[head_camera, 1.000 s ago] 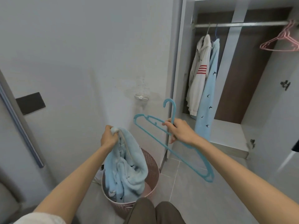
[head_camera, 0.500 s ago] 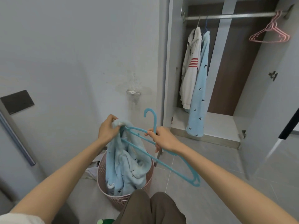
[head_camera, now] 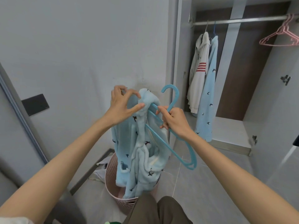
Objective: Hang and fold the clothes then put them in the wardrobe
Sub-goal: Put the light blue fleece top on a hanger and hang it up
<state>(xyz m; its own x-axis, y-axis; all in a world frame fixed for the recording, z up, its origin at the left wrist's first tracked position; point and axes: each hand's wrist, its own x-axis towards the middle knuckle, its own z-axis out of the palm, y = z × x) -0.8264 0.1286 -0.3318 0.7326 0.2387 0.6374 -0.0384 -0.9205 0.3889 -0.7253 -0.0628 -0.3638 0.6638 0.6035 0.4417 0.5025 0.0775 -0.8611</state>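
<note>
A light blue fleece garment with small dark bird prints hangs in front of me, its lower end inside the pink laundry basket. My left hand pinches the garment's top edge between thumb and fingers. My right hand grips a blue plastic hanger just below its hook. One hanger arm is pushed inside the garment's opening; the other arm sticks out down to the right. The open wardrobe stands to the right.
On the wardrobe rail hang a white hooded jacket with red stripes, a blue fleece piece and empty pink hangers. An open wardrobe door stands at right. Crumpled cloth lies behind the basket. Grey tile floor.
The garment has been lifted higher out of the basket. The hanger's left arm has gone into its opening, and both hands have come close together at the top.
</note>
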